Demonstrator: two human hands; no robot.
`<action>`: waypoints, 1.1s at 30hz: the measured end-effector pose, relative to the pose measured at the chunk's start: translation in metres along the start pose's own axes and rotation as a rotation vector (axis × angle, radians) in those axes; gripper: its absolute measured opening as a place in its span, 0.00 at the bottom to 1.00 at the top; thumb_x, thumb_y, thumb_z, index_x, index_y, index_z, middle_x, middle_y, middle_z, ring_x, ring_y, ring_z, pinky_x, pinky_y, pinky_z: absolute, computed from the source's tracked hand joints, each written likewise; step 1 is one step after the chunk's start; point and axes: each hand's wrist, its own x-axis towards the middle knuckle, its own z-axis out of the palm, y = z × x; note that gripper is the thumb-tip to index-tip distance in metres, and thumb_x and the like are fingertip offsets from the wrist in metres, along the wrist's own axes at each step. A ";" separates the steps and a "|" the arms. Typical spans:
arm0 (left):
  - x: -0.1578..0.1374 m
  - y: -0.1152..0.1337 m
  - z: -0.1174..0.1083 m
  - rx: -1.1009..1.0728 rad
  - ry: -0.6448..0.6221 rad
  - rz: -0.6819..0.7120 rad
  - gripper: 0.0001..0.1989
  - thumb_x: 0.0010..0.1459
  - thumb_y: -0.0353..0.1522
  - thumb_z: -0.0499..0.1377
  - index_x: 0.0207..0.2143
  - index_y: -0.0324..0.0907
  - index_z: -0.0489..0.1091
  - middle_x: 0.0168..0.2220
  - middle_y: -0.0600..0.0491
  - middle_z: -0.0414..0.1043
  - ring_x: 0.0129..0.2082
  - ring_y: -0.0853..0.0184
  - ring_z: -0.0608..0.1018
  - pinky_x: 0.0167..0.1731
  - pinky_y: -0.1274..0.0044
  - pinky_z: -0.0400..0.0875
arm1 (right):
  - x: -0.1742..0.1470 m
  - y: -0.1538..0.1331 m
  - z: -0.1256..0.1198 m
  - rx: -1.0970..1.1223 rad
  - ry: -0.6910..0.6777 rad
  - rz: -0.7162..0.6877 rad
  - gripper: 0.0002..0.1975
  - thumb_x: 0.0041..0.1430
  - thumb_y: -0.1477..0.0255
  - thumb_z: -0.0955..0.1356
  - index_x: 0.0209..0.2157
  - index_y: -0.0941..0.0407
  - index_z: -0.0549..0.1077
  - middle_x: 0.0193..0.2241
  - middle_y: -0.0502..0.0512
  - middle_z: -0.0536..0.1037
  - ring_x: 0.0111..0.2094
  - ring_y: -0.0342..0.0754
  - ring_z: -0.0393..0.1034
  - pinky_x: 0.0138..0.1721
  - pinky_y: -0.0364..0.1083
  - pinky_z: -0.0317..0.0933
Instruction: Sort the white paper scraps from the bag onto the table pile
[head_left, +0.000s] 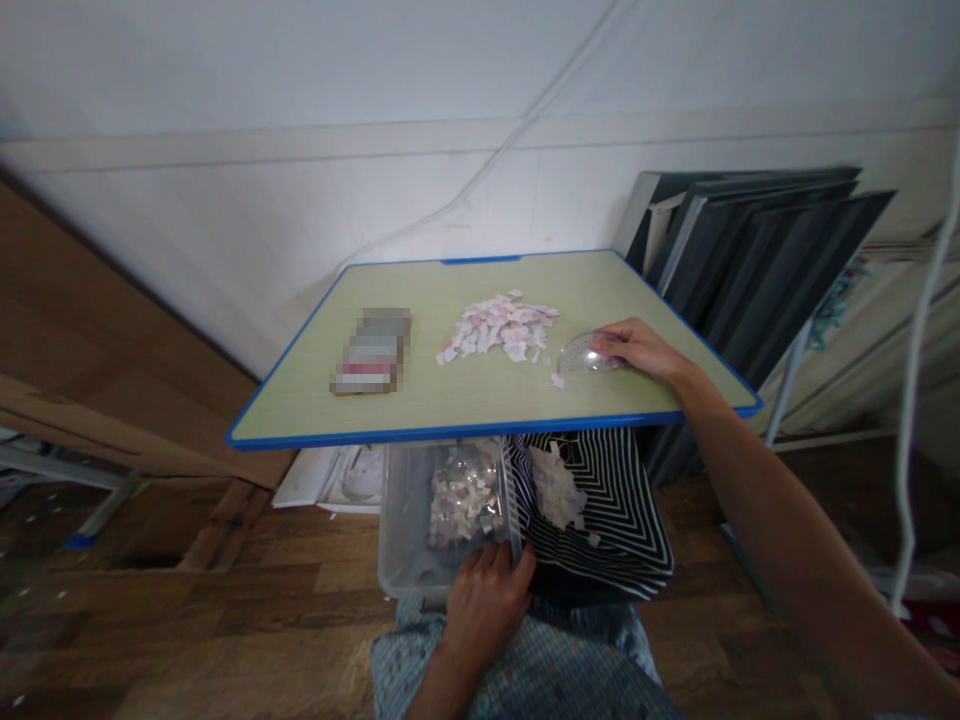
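Observation:
My right hand [636,346] pinches the edge of a clear half-round protractor [576,356], held low at the right part of the tabletop [442,400]. Left of the protractor lies a loose pile of torn white and pinkish paper scraps [499,328]. One small scrap sits just below the protractor. Under the table's front edge, my left hand [491,590] is closed over the near rim of a clear plastic bin [405,540], where it meets a black-and-white striped container [634,520]. Both containers hold paper scraps.
On the tabletop's left is a blurred-out rectangular object [371,352]. Dark flat panels [757,250] lean against the wall at the right. Large cardboard [112,320] stands at the left. A white cable [495,160] runs down the wall. White papers [337,478] lie on the wood-look floor.

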 end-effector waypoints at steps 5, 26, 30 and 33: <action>0.001 0.000 0.001 0.002 -0.012 0.004 0.22 0.50 0.29 0.60 0.48 0.42 0.61 0.35 0.50 0.68 0.34 0.61 0.71 0.32 0.72 0.68 | 0.000 0.001 0.001 0.015 0.075 0.028 0.19 0.44 0.57 0.66 0.17 0.59 0.66 0.12 0.47 0.61 0.15 0.37 0.53 0.18 0.40 0.46; 0.001 -0.001 0.002 -0.006 0.002 0.008 0.21 0.50 0.29 0.60 0.48 0.42 0.62 0.35 0.49 0.68 0.34 0.61 0.71 0.32 0.71 0.69 | -0.004 0.006 -0.006 0.038 0.002 -0.012 0.18 0.42 0.58 0.68 0.17 0.60 0.65 0.13 0.47 0.61 0.17 0.37 0.52 0.19 0.41 0.43; 0.002 -0.001 0.003 -0.006 0.010 0.001 0.21 0.50 0.29 0.60 0.48 0.42 0.62 0.34 0.50 0.68 0.34 0.61 0.71 0.32 0.71 0.68 | -0.003 0.006 -0.006 0.012 -0.035 -0.011 0.19 0.44 0.57 0.67 0.16 0.60 0.64 0.13 0.47 0.59 0.17 0.37 0.50 0.19 0.41 0.42; 0.002 -0.001 0.003 -0.002 0.006 -0.001 0.21 0.50 0.30 0.60 0.48 0.43 0.62 0.34 0.50 0.68 0.34 0.61 0.71 0.32 0.71 0.68 | -0.003 0.005 -0.005 0.024 -0.036 -0.010 0.19 0.44 0.58 0.67 0.16 0.59 0.64 0.13 0.47 0.59 0.17 0.38 0.51 0.19 0.42 0.42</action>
